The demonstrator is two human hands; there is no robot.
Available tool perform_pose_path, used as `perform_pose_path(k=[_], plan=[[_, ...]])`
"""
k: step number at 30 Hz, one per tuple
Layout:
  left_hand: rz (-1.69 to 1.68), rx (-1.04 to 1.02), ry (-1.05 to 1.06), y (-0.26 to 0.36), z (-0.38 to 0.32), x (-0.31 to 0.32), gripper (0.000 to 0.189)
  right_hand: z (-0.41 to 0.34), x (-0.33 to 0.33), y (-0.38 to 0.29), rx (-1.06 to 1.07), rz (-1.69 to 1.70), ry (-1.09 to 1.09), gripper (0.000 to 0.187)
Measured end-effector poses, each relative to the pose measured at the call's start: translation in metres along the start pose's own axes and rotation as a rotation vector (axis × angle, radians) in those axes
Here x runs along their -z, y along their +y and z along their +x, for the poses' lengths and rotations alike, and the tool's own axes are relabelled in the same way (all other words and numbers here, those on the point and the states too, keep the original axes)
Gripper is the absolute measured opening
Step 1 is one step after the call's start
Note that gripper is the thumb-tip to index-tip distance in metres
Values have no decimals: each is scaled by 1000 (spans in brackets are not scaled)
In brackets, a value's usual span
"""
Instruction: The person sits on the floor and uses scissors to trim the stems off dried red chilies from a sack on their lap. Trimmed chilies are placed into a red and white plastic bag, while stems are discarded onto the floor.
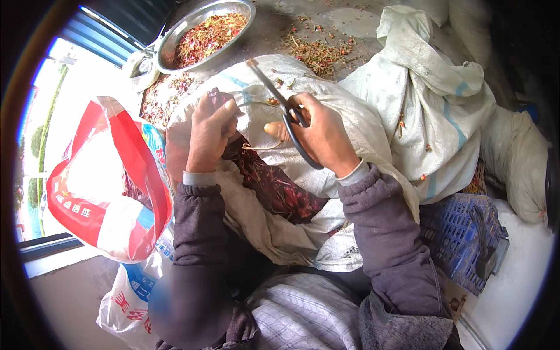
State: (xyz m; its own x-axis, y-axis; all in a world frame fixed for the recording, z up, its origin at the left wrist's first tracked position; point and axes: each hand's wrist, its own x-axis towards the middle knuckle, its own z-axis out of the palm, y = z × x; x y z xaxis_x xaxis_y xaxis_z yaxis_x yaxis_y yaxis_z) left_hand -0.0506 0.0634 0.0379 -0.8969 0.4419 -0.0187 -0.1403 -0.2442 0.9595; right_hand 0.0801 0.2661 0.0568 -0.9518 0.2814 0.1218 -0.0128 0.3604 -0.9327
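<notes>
My left hand (213,127) is closed around a dark red dried pepper (217,97), whose top shows above the fist; a thin stem bends out to the right of it. In my right hand (321,131) are black-handled scissors (280,94), their blades pointing up and left, a little to the right of the left fist. Whether the blades are apart is hard to tell. A loose pale stem (262,148) lies below, between the hands. Beneath them, a white woven sack (350,113) is folded back from many dark red dried peppers (280,188).
A metal basin (249,26) of red and yellow scraps stands at the back left, with cut stems (323,54) on the floor beside it. A red and white plastic bag (144,162) stands left. Right are another woven sack (442,109) and a blue plastic crate (463,236).
</notes>
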Motion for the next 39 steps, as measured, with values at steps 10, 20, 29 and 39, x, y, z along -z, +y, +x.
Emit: perform_pose_path(k=[10, 20, 29, 39], plan=[[-124, 26, -104, -3, 1, -4, 17, -4, -32, 15, 4, 293, -187, 65], [-311, 13, 24, -5, 28, 19, 24, -6, -33, 10, -298, 484, -451, 68], [-184, -102, 261, -3, 39, 20, 21, -13, -41, 18, -137, 362, -546, 66], [206, -13, 151, 6, 24, 22, 14, -7, -44, 22, 8, 64, -203, 55]])
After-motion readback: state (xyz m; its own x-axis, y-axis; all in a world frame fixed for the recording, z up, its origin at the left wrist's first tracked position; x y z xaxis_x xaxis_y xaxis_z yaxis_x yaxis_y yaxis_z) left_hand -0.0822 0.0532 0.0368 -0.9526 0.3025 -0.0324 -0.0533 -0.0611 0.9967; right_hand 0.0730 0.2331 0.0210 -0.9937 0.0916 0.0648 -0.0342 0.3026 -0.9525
